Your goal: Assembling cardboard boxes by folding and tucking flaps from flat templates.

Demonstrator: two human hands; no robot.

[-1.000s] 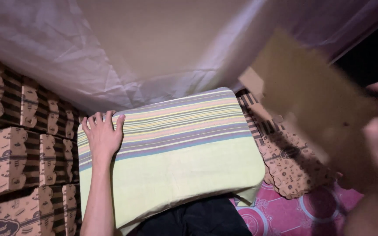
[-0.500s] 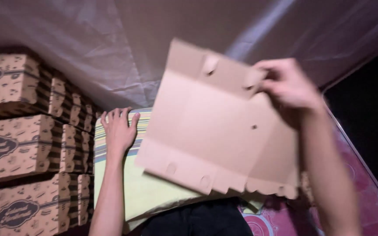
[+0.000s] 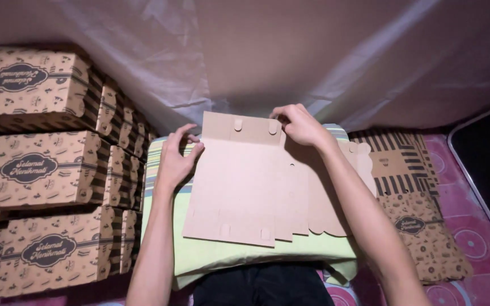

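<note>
A flat, unfolded brown cardboard box blank (image 3: 250, 187) lies plain side up on a striped yellow-green cushion (image 3: 228, 258) across my lap. My left hand (image 3: 178, 156) pinches the blank's upper left edge, fingers curled on it. My right hand (image 3: 299, 124) grips the top flap near its right corner, beside two small tab cut-outs. The flap stands slightly raised along its crease. Scalloped edges of the blank show at the lower right.
Assembled patterned brown boxes (image 3: 35, 170) are stacked in rows on the left. A pile of flat printed blanks (image 3: 409, 198) lies on the right on a pink patterned mat (image 3: 472, 226). A translucent plastic sheet (image 3: 256, 56) hangs behind.
My right hand carried the cardboard blank from the right and laid it on the cushion. My left hand went from resting flat on the cushion to holding the blank's left edge.
</note>
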